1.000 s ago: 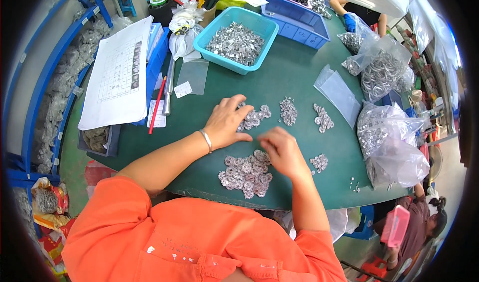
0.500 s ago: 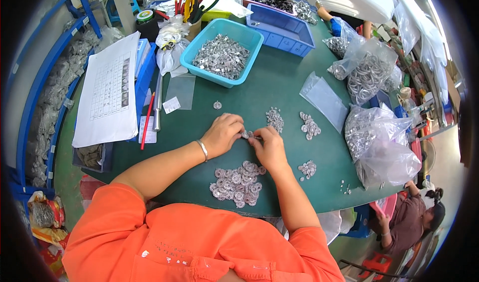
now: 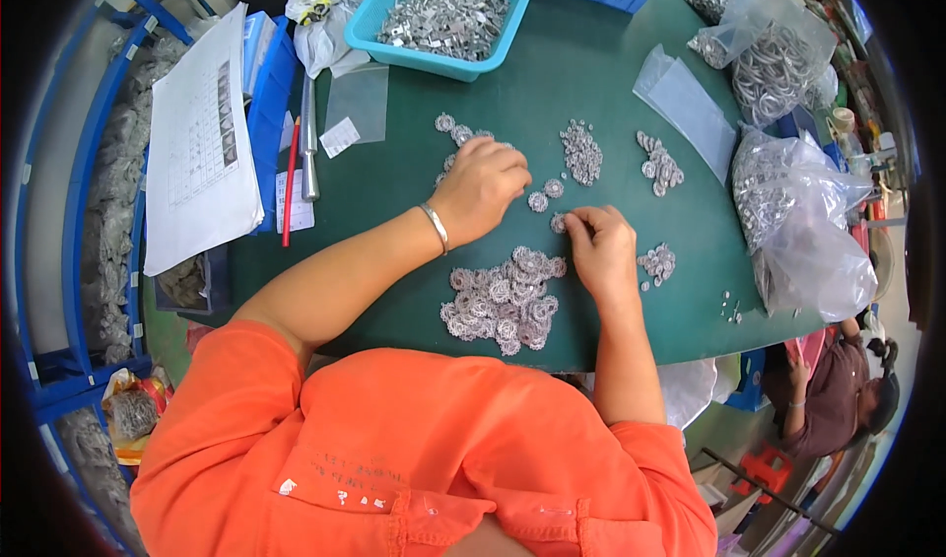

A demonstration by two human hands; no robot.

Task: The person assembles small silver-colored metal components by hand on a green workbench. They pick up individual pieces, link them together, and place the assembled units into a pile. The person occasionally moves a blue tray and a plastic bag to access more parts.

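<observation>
My right hand [image 3: 603, 246] pinches a small round openwork metal piece [image 3: 559, 223] at its fingertips, low over the table. My left hand [image 3: 483, 187] is curled palm down, a silver bracelet on its wrist; its fingertips are partly hidden, and whatever they grip cannot be made out. Beyond and beside it lie several like pieces [image 3: 461, 135], partly covered by the hand. Between my hands rest two loose round pieces [image 3: 537, 201]. Nearest my body is a large heap of scalloped metal pieces [image 3: 503, 301].
Small piles of metal parts [image 3: 581, 153], round pieces [image 3: 662, 166] and tiny discs [image 3: 657, 261] lie to the right. A turquoise basket [image 3: 471, 68] of metal parts stands at the back. Filled plastic bags [image 3: 803, 217] line the right edge; printed sheets [image 3: 197, 153] and a red pencil [image 3: 291, 187] lie left.
My hands were together over small pieces; they have parted, the left going left, the right going right. More round pieces now show around the left hand and between both. The view has shifted.
</observation>
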